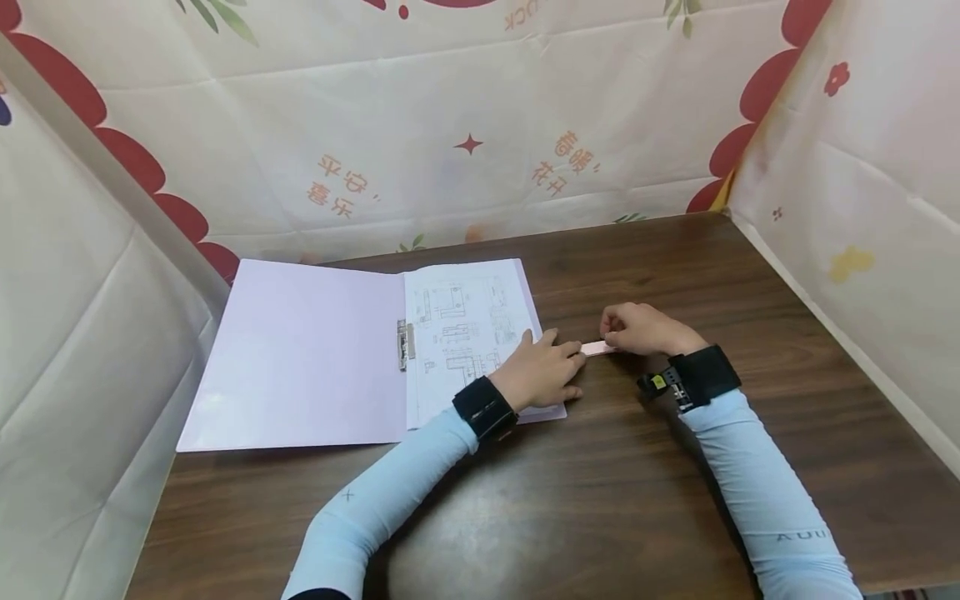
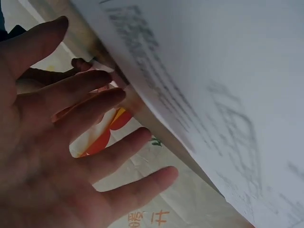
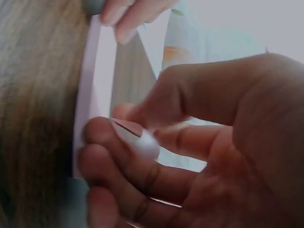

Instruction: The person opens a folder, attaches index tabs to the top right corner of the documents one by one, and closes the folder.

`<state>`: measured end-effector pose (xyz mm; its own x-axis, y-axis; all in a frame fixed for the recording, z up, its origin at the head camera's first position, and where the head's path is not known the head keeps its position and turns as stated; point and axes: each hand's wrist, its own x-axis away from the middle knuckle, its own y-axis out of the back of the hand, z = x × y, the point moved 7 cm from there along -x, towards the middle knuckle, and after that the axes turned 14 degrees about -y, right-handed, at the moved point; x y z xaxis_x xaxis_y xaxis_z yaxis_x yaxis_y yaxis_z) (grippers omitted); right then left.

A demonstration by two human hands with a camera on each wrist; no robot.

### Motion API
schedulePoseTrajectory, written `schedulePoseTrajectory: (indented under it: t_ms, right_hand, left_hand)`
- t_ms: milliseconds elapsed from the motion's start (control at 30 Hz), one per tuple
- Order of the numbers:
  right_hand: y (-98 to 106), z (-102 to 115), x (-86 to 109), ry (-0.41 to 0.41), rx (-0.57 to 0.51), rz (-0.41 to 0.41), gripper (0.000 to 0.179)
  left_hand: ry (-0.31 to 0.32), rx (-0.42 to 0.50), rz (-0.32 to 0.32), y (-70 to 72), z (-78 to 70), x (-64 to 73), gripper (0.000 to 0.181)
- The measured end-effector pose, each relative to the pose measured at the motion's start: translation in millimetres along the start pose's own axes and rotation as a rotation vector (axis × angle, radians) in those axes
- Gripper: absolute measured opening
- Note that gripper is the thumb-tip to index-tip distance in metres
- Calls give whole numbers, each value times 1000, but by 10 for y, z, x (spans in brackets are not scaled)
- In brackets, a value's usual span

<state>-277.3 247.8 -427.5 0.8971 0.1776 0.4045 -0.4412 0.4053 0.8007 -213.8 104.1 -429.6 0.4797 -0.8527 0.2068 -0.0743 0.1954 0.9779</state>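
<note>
A narrow pale pink and white strip [image 1: 597, 348] lies on the table between the two hands; its kind is unclear. My left hand [image 1: 542, 371] is palm down over the folder's right edge, fingers spread, with fingertips [image 3: 126, 33] at the strip's near end in the right wrist view. My right hand [image 1: 642, 329] has its fingers curled and pinches at the strip's other end. A small whitish piece [image 3: 149, 145] shows between those fingers, perhaps part of the strip. Beside the left hand, printed sheets [image 1: 450, 308] with line drawings lie in the open lilac folder [image 1: 300, 358].
A metal clip [image 1: 405, 345] sits at the folder's spine. The brown wooden table [image 1: 585, 500] ends at patterned cloth walls [image 1: 420, 150] at the back and sides. Both wrists wear black straps [image 1: 705, 375].
</note>
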Motion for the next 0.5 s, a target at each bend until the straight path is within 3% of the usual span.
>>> schedulePoseTrajectory:
  t_ms: [267, 500]
  right_hand:
    - [33, -35, -33, -70, -12, -37, 43]
    - [22, -122, -82, -118, -15, -83, 14]
  left_hand:
    - [14, 19, -11, -6, 21, -31, 61]
    - [20, 31, -5, -8, 8, -34, 58]
